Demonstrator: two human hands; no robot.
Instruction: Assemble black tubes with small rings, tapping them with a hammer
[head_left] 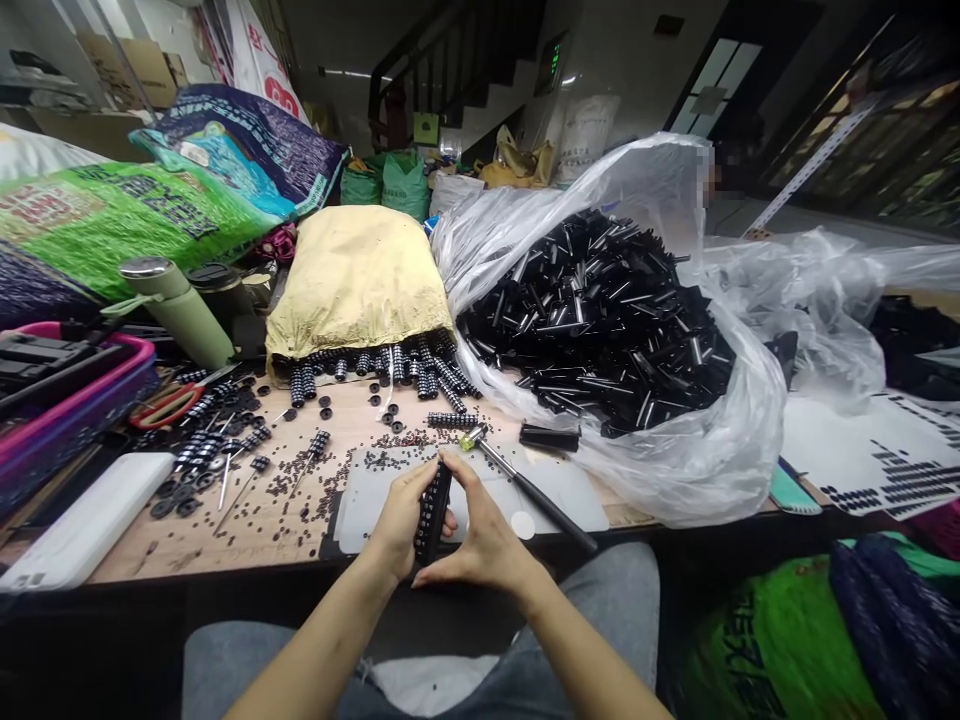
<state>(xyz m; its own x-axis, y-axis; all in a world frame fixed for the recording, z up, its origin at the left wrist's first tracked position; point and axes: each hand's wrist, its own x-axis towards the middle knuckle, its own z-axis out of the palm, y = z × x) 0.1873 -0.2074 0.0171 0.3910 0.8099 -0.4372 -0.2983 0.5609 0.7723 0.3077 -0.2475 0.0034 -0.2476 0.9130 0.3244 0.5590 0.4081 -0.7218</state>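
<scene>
A long black piece with rows of small pale marks (433, 515) stands nearly upright at the table's front edge. My left hand (399, 515) is wrapped round its left side. My right hand (487, 540) has its thumb and fingers on the top and bottom ends of the piece. Beneath and behind the hands lies a pale flat board (367, 500). A hammer (532, 485) with a yellowish head rests on it to the right. Behind the hammer is a loose black part (550, 437). One black ribbed roll (452, 420) lies beyond my fingertips.
Clear plastic bag (675, 490) of black parts at right; yellow sack (360, 270) over ribbed rolls behind. Small black rings, orange scissors (169, 405), a white box (90, 520), a green bottle (176, 310) and a pink-rimmed basket (142, 350) stand or lie at left.
</scene>
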